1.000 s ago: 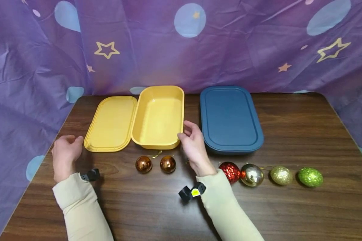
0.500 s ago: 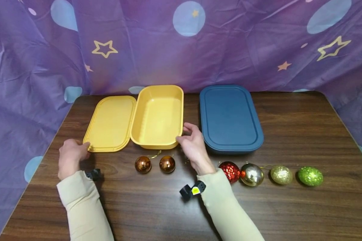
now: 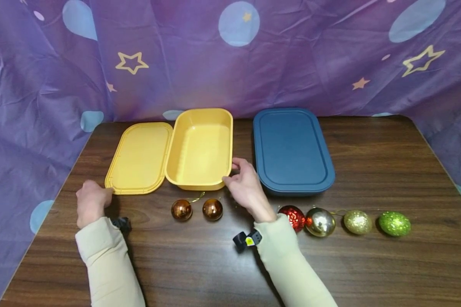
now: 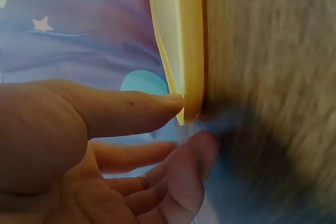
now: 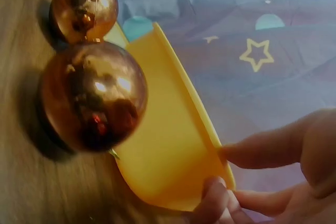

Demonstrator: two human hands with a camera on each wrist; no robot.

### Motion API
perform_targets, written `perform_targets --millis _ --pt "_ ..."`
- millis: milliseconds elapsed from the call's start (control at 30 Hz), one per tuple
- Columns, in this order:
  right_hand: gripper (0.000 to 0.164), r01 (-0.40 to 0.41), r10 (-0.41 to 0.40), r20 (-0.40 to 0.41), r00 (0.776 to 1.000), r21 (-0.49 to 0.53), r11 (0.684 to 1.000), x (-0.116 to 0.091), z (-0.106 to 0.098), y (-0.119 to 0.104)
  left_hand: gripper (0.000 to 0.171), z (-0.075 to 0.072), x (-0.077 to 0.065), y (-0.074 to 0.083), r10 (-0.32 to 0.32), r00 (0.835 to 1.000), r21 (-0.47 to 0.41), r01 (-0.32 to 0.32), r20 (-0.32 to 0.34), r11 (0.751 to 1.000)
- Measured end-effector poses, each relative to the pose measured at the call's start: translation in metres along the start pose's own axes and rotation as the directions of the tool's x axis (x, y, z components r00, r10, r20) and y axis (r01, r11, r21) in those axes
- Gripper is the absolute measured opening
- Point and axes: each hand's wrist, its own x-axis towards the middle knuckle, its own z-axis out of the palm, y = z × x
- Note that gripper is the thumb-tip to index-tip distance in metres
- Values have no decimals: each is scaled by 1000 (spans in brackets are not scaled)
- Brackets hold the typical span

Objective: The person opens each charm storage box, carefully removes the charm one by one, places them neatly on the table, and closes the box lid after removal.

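An uncovered yellow food container (image 3: pixel 198 147) stands at the back of the table, with nothing inside. My right hand (image 3: pixel 246 187) grips its front right corner; in the right wrist view the thumb (image 5: pixel 262 145) is at the rim and the other fingers are around the outer wall. Along the container's left side lies its flat yellow lid (image 3: pixel 138 157). At the lid's front left corner is my left hand (image 3: pixel 93 202). Its thumb (image 4: pixel 136 111) touches the lid's edge in the left wrist view, while the loosely bent fingers are just off that corner.
Two copper ball ornaments (image 3: pixel 182 210) lie before the yellow container. A blue container with its lid on (image 3: pixel 293 149) stands to its right. Red (image 3: pixel 293 217), silver (image 3: pixel 320 222), gold (image 3: pixel 357 222) and green (image 3: pixel 394 223) ornaments are lined up front right. A purple curtain (image 3: pixel 184 51) hangs behind.
My left hand has moved right, from beside the lid to its front left corner. My right hand stays at the container's corner, and the containers hardly shift.
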Motion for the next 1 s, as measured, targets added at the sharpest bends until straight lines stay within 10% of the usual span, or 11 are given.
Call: perform_targets --millis 200,600,733,833,1000 --pt "56 25 -24 9 1000 -150 988 -1 -5 -2 22 2 3 -2 -1 1000 -14 1 6 1000" --pt "54 74 -78 -7 997 -233 970 -3 -7 -3 26 2 3 -2 -13 1000 -42 14 19 999" --pt "54 81 -84 -3 996 -238 968 -3 -7 -3 35 2 7 -5 22 1000 -231 -22 -4 973" --pt "54 81 -83 3 997 -242 967 -2 -7 -2 50 2 11 -7 21 999 -520 -3 28 854" --pt "53 81 -81 9 997 -249 965 -2 -7 -2 26 -3 18 -14 49 989 -896 108 143 431"
